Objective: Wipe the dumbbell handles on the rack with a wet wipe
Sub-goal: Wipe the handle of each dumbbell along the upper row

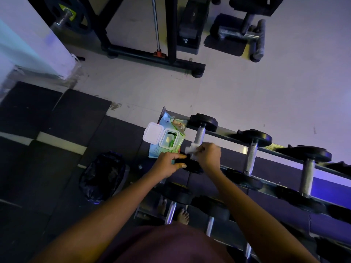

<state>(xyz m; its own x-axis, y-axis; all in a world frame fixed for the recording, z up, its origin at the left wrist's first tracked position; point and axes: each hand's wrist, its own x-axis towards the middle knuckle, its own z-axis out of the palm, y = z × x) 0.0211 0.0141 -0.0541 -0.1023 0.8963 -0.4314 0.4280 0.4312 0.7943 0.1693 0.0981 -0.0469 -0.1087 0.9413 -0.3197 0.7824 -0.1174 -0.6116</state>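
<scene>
Right hand (208,156) presses crumpled wipe (191,149) on knurled dumbbell handle (200,136).

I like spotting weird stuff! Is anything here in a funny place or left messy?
The wet wipe pack is perched on the end of the rack, beside the first dumbbell, with its white lid left flipped open. Nothing looks spilled or broken.

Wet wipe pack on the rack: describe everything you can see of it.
The wet wipe pack is a soft packet, pale blue and green with printing, lying flat on the left end of the rack's top tier, beside the leftmost dumbbell. Its white hard flip lid stands open, swung leftward, baring the dispensing opening. The left hand, gripping that dumbbell's near head, covers the pack's near corner; contact cannot be told.
</scene>
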